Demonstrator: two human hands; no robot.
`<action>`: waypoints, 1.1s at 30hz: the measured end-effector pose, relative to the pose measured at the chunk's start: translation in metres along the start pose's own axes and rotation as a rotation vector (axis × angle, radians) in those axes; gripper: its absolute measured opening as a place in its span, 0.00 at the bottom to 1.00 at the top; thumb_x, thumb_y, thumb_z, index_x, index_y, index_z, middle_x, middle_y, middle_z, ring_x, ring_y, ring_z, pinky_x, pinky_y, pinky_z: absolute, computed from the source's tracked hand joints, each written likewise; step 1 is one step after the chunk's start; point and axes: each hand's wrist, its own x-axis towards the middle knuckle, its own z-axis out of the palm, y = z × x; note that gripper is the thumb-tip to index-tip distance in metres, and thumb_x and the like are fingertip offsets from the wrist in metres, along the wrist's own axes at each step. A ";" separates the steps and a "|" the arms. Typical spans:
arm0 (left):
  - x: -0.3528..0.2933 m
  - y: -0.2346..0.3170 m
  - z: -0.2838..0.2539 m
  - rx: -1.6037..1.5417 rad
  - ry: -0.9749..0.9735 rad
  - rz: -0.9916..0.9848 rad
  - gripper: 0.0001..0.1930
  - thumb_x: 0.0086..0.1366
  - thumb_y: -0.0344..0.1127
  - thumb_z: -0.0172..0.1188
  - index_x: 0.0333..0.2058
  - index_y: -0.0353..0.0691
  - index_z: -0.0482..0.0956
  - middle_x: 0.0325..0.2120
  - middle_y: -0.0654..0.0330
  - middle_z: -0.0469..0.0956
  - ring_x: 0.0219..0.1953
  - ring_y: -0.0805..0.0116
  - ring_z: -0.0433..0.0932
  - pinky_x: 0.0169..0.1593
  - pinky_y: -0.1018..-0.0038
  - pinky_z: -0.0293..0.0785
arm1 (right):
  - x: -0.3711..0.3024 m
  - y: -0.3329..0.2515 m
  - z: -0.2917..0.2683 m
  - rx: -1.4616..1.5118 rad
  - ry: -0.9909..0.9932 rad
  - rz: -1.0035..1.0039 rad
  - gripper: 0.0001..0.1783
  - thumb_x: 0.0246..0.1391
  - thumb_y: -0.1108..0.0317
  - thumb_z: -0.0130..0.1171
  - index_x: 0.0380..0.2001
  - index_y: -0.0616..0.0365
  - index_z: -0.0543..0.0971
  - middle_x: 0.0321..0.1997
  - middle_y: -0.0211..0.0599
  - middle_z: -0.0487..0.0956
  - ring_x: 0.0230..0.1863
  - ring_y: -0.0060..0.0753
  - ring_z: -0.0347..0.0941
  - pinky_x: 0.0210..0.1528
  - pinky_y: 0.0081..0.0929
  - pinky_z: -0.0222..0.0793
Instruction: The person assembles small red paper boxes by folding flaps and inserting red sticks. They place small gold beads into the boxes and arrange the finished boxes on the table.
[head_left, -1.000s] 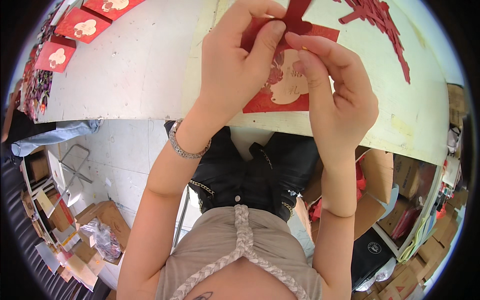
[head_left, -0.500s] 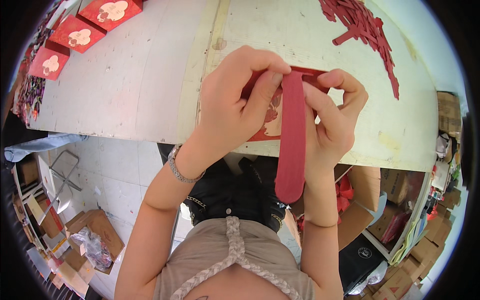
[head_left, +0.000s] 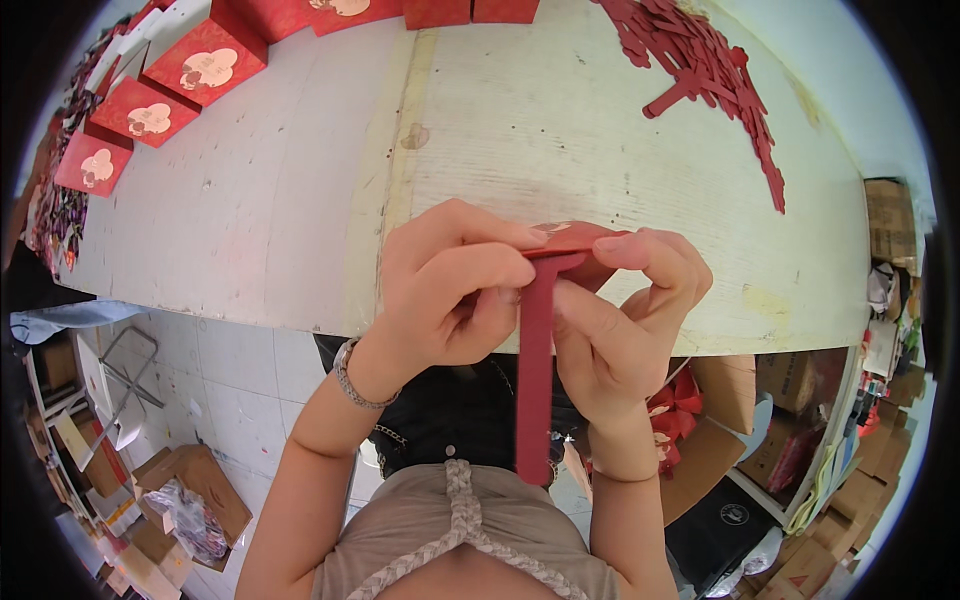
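A red printed box (head_left: 575, 236) is tilted between my hands at the table's front edge, much of it hidden by my fingers. My left hand (head_left: 455, 285) is closed on its left side, thumb bent under the index finger. From the box's near edge a long dark-red strap (head_left: 535, 390) with a rounded end hangs down over my lap. My right hand (head_left: 640, 310) pinches the box's right side, its index finger on top and its thumb beside the strap. The strap's upper end bends sideways against the box edge; how it is joined there is hidden.
Several red boxes (head_left: 208, 68) with pale emblems stand in a curve along the far left of the white table (head_left: 270, 220). A pile of dark-red straps (head_left: 700, 70) lies at the far right. Below the table edge, an open carton (head_left: 715, 450) holds red pieces.
Both hands have come nearer to me with the box and strap. The box has tipped so its printed face is largely out of sight. More red boxes show at the far left.
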 end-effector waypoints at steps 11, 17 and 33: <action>-0.001 0.004 0.000 -0.024 -0.062 -0.077 0.06 0.57 0.24 0.59 0.33 0.40 0.75 0.33 0.53 0.79 0.29 0.64 0.78 0.30 0.77 0.74 | 0.009 0.000 -0.014 0.037 -0.111 0.032 0.12 0.32 0.75 0.66 0.25 0.48 0.81 0.44 0.27 0.75 0.50 0.39 0.62 0.52 0.35 0.53; -0.007 0.011 0.006 -0.208 0.060 -0.382 0.04 0.65 0.29 0.53 0.36 0.35 0.72 0.33 0.54 0.77 0.29 0.71 0.75 0.31 0.80 0.71 | 0.009 0.005 -0.004 0.137 -0.076 0.043 0.08 0.36 0.77 0.66 0.25 0.57 0.80 0.46 0.41 0.71 0.50 0.44 0.64 0.51 0.35 0.62; -0.006 -0.001 0.007 0.035 0.013 -0.045 0.04 0.67 0.31 0.53 0.35 0.38 0.71 0.31 0.55 0.78 0.26 0.70 0.74 0.29 0.80 0.71 | 0.005 0.014 0.009 0.135 0.105 -0.056 0.12 0.29 0.73 0.62 0.25 0.49 0.80 0.39 0.25 0.78 0.44 0.32 0.69 0.52 0.33 0.50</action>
